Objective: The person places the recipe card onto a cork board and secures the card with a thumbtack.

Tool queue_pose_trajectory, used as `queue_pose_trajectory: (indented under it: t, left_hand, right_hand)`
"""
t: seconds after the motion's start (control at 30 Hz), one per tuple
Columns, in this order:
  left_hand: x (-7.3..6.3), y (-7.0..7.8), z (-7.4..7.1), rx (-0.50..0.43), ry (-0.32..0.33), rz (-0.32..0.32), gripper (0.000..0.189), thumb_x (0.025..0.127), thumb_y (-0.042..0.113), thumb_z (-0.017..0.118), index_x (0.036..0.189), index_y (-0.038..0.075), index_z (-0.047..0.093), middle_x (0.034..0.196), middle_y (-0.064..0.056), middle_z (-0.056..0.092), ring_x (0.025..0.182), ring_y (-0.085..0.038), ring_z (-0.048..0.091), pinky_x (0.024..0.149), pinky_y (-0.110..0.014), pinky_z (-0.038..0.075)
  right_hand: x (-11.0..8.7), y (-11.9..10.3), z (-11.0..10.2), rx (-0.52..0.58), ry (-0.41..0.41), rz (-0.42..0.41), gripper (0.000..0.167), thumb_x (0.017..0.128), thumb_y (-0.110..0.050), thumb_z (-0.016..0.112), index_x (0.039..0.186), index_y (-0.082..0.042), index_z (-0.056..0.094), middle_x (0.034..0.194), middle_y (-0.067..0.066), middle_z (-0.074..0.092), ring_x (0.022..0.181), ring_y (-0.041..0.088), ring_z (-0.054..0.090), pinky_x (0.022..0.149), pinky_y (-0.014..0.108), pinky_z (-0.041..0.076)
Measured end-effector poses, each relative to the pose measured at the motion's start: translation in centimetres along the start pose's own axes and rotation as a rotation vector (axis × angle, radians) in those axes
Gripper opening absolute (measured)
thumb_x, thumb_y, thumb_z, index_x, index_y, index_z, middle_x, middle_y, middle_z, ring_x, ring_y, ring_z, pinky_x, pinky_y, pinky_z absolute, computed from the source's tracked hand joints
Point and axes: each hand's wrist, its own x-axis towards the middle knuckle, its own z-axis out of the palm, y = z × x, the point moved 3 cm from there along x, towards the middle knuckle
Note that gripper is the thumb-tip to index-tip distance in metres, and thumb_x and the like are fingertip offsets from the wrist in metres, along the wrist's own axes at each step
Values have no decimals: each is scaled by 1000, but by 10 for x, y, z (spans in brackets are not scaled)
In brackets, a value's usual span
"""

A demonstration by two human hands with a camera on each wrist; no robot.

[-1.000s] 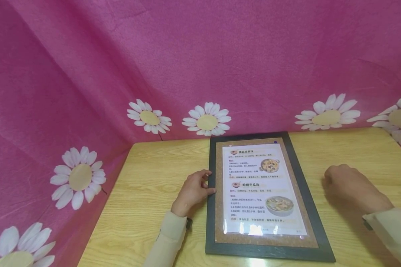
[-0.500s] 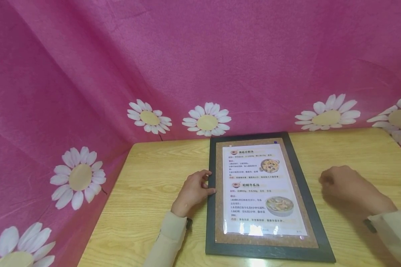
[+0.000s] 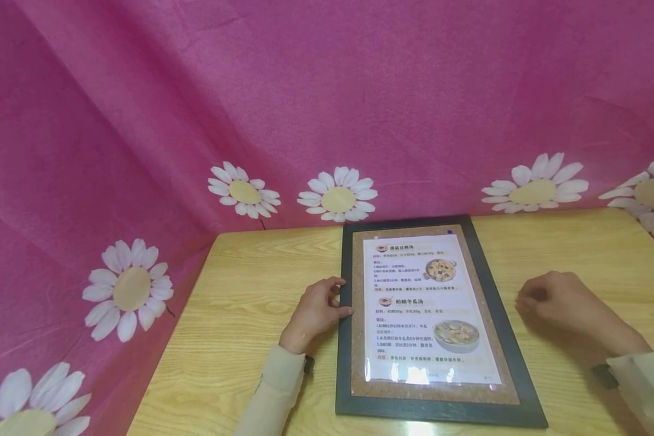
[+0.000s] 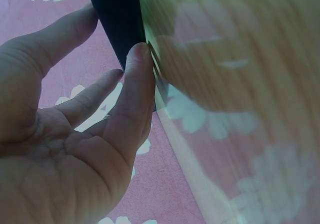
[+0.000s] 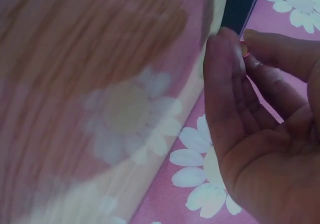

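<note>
A cork board (image 3: 436,393) in a dark frame lies on the table, with a printed recipe sheet (image 3: 409,339) on its face. The left hand (image 3: 313,315) rests thumb and fingertips along the frame's left edge; up close, in the left wrist view, they touch the dark frame (image 4: 117,19). To the right of the board, apart from it, the right hand (image 3: 569,306) is low over the wood. In the right wrist view its thumb and fingers pinch a small round red-and-yellow piece (image 5: 244,49), mostly hidden by the fingertips.
A blue pin (image 3: 449,232) is at the board's top right corner, a pale pin (image 3: 376,238) at its top left. The wooden table (image 3: 240,303) meets a pink curtain (image 3: 414,109) with printed daisies at the back and left.
The right hand has moved slightly left, toward the board, and its curled fingertips show a little more. The left hand and the board have stayed in place.
</note>
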Motion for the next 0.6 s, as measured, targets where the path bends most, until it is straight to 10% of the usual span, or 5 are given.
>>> queue_pose_trajectory:
  t: [0.6]
  left_hand:
    - [1,0,-1,0,2,-13,59,86,19,87,139,11,64,122,-11,67,93,-19,62,82,-33,56]
  right_hand:
    - [0,-25,-7,13,177,-192,27,76,10,81,86,-16,78,86,-2,77,77,-8,59,70,22,54]
